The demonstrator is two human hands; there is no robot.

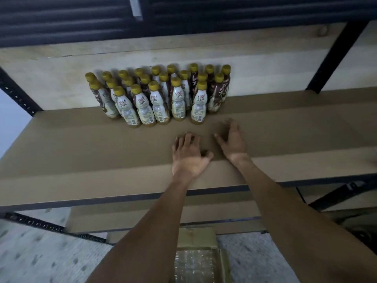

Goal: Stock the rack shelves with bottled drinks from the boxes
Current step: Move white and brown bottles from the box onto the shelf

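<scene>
Left hand (189, 155) and right hand (233, 140): both empty, fingers spread, over shelf (81, 152). Bottles (161, 97) massed at back; box (196, 260) below. Next: fetch two by necks, set upright just before front row, labels out.

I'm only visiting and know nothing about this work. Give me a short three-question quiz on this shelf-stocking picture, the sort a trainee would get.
1. True or false: the left hand is holding a bottle.
2. What colour are the caps of the bottles standing on the shelf? A red, B gold, C blue.
3. Fill the gap: the open box sits ___ the shelf.

Key:
1. False. It and the right hand are both open and hold nothing.
2. B.
3. Below.
</scene>
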